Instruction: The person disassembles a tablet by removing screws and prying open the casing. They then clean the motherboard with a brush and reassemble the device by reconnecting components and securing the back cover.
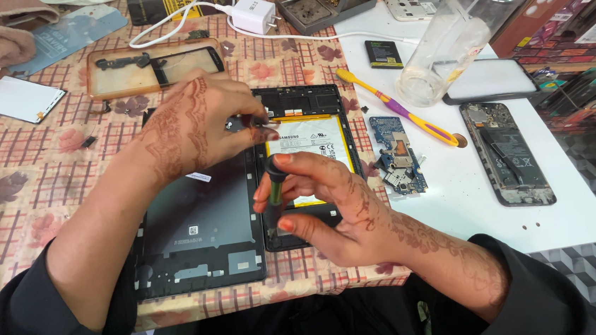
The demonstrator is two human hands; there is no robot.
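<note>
Right hand (328,193) grips a screwdriver (275,190); left hand (195,126) pinches perhaps a small part, tablet's (307,103) top edge.

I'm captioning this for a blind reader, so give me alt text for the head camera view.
A person's right hand holds a dark screwdriver upright over an opened tablet with its battery exposed, while the left hand pinches a small part at its top edge. A toothbrush, circuit board and opened phone lie to the right.
</note>
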